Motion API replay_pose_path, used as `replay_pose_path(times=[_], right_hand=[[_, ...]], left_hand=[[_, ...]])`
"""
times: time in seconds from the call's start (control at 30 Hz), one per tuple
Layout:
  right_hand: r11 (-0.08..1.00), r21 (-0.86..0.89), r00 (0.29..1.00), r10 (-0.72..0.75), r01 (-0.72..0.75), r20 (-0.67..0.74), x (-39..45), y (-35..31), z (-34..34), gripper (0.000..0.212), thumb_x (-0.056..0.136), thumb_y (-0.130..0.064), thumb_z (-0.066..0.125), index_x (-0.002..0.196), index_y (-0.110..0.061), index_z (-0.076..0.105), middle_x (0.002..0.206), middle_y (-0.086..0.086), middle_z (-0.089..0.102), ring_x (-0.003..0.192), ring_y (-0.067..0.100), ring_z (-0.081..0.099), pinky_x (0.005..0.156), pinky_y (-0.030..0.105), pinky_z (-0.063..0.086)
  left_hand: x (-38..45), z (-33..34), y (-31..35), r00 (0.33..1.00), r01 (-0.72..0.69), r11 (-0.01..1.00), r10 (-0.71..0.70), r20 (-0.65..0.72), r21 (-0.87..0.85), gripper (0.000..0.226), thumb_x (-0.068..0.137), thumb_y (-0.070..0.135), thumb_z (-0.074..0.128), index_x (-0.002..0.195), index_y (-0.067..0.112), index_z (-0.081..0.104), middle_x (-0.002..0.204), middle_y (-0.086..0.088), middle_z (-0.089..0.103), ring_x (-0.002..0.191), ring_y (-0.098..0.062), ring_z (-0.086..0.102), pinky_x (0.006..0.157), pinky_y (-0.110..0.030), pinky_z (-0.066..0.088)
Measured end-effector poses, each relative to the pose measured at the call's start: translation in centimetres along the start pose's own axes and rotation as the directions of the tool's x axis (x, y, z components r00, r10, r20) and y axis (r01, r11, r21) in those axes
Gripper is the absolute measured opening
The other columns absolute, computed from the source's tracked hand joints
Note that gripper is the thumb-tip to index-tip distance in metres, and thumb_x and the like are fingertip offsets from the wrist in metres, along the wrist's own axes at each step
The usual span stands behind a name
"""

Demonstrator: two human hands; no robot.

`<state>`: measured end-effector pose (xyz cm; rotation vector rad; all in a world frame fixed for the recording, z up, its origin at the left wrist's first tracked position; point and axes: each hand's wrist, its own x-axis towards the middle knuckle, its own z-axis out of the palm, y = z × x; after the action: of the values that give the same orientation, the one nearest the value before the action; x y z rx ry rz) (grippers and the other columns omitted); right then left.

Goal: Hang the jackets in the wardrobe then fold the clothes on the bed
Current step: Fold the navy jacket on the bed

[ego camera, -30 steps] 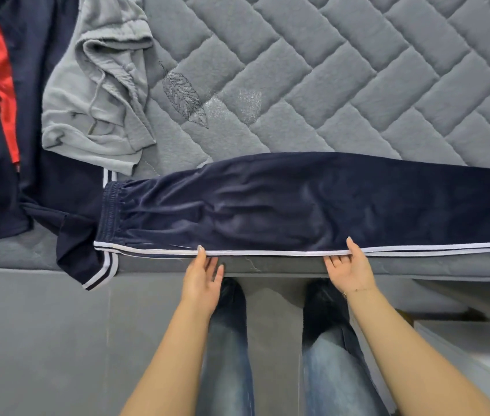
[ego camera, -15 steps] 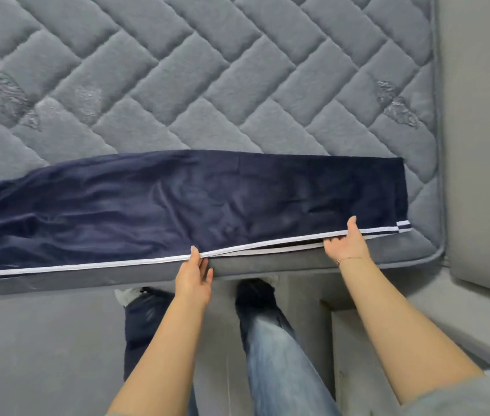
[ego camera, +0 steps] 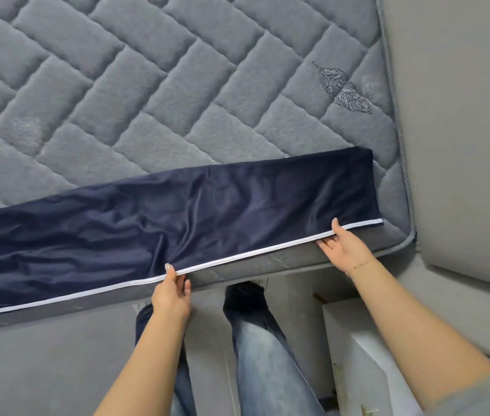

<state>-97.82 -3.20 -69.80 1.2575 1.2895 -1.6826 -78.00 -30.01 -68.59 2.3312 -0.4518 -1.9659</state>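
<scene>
Navy track pants (ego camera: 177, 217) with a white side stripe lie flat along the near edge of the grey quilted mattress (ego camera: 177, 85), legs stacked, cuffs at the right. My left hand (ego camera: 171, 291) pinches the striped edge near the middle of the leg, thumb on top. My right hand (ego camera: 343, 250) holds the same edge close to the cuff, thumb above the stripe and fingers under the fabric. The waistband end runs out of view at the left.
A grey padded headboard (ego camera: 463, 130) rises at the right of the mattress. A white bedside cabinet (ego camera: 358, 355) stands at the lower right beside my legs in jeans (ego camera: 255, 355). The floor below is grey.
My view has swung right along the bed, so the other clothes at the left are out of sight. Both hands have slid toward the cuff end of the pants, still on the striped edge.
</scene>
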Motion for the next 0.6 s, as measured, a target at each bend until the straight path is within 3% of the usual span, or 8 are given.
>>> replay_pose_path(times=[0.1, 0.17, 0.3, 0.33, 0.4, 0.5, 0.53, 0.6], right_hand=[[1.0, 0.002, 1.0, 0.016, -0.015, -0.005, -0.6, 0.1, 0.5, 0.031, 0.099, -0.025, 0.055, 0.128, -0.014, 0.053, 0.122, 0.008, 0.062, 0.116, 0.025, 0.058, 0.109, 0.044, 0.042], [0.998, 0.018, 0.992, -0.051, 0.053, -0.115, -0.7, -0.4, 0.6, 0.033, 0.095, -0.021, 0.062, 0.126, -0.011, 0.055, 0.123, 0.01, 0.063, 0.111, 0.026, 0.06, 0.102, 0.042, 0.048], [0.978, -0.143, 0.9, -0.196, 0.152, -0.388, -1.0, -1.2, 0.0, 0.03, 0.091, -0.026, 0.069, 0.114, -0.011, 0.058, 0.117, 0.006, 0.059, 0.105, 0.022, 0.058, 0.098, 0.041, 0.049], [0.978, -0.145, 0.905, -0.194, 0.149, -0.379, -1.1, -1.2, -0.1, 0.036, 0.091, -0.027, 0.069, 0.119, -0.01, 0.057, 0.118, 0.006, 0.058, 0.106, 0.021, 0.057, 0.101, 0.042, 0.048], [0.988, -0.055, 0.936, -0.152, 0.142, -0.319, -1.2, -1.6, -0.1, 0.043, 0.091, -0.025, 0.069, 0.128, -0.01, 0.055, 0.126, 0.006, 0.059, 0.112, 0.022, 0.057, 0.104, 0.04, 0.046], [0.983, 0.136, 0.987, -0.111, 0.126, -0.116, -1.4, -2.9, 0.2, 0.029, 0.093, -0.022, 0.065, 0.121, -0.014, 0.062, 0.129, 0.008, 0.063, 0.114, 0.024, 0.062, 0.099, 0.039, 0.05], [0.975, 0.171, 0.989, -0.131, 0.141, -0.068, -1.4, -3.1, 0.5, 0.026, 0.093, -0.022, 0.064, 0.119, -0.016, 0.064, 0.126, 0.007, 0.066, 0.113, 0.023, 0.063, 0.098, 0.039, 0.051], [0.962, 0.132, 0.97, -0.232, 0.24, -0.071, -1.8, -3.1, 1.6, 0.031, 0.092, -0.021, 0.065, 0.123, -0.017, 0.062, 0.122, 0.004, 0.068, 0.109, 0.021, 0.066, 0.094, 0.037, 0.053]], left_hand=[[0.1, -0.3, 0.8, 1.0, -0.014, 1.0, 0.014, -0.011, 0.016, 0.014, 0.098, 0.034, 0.057, 0.092, 0.022, 0.056, 0.114, 0.007, 0.059, 0.111, -0.01, 0.058, 0.096, -0.026, 0.042], [-0.3, -0.1, 1.1, 0.998, 0.045, 0.993, -0.048, 0.027, 0.106, 0.021, 0.097, 0.04, 0.055, 0.1, 0.019, 0.058, 0.118, 0.005, 0.059, 0.122, -0.014, 0.054, 0.102, -0.032, 0.041], [-3.5, 1.7, -0.5, 0.932, 0.172, 0.821, -0.314, 0.179, 0.545, 0.038, 0.096, 0.045, 0.056, 0.109, 0.009, 0.059, 0.109, -0.004, 0.069, 0.093, -0.017, 0.065, 0.078, -0.029, 0.05], [-4.5, 2.5, -1.3, 0.932, 0.096, 0.764, -0.294, 0.212, 0.638, 0.032, 0.096, 0.042, 0.057, 0.103, 0.01, 0.062, 0.103, -0.004, 0.071, 0.082, -0.015, 0.064, 0.069, -0.025, 0.05], [-5.5, 4.0, -2.9, 0.938, -0.244, 0.664, -0.022, 0.345, 0.707, 0.014, 0.096, 0.028, 0.061, 0.095, 0.015, 0.064, 0.099, -0.001, 0.07, 0.078, -0.013, 0.063, 0.065, -0.021, 0.051], [-5.2, 5.8, -3.4, 0.687, -0.721, 0.283, 0.412, 0.599, 0.632, 0.019, 0.094, 0.023, 0.063, 0.113, 0.023, 0.063, 0.13, 0.004, 0.057, 0.118, -0.015, 0.051, 0.102, -0.034, 0.044], [-4.5, 6.0, -2.9, 0.608, -0.761, 0.109, 0.465, 0.644, 0.64, 0.03, 0.094, 0.025, 0.062, 0.124, 0.025, 0.058, 0.147, 0.003, 0.042, 0.133, -0.016, 0.038, 0.11, -0.038, 0.034], [-2.8, 5.8, -2.0, 0.561, -0.692, -0.197, 0.458, 0.689, 0.695, 0.05, 0.097, 0.028, 0.058, 0.144, 0.028, 0.043, 0.165, 0.001, 0.006, 0.15, -0.018, 0.008, 0.117, -0.044, 0.019]])
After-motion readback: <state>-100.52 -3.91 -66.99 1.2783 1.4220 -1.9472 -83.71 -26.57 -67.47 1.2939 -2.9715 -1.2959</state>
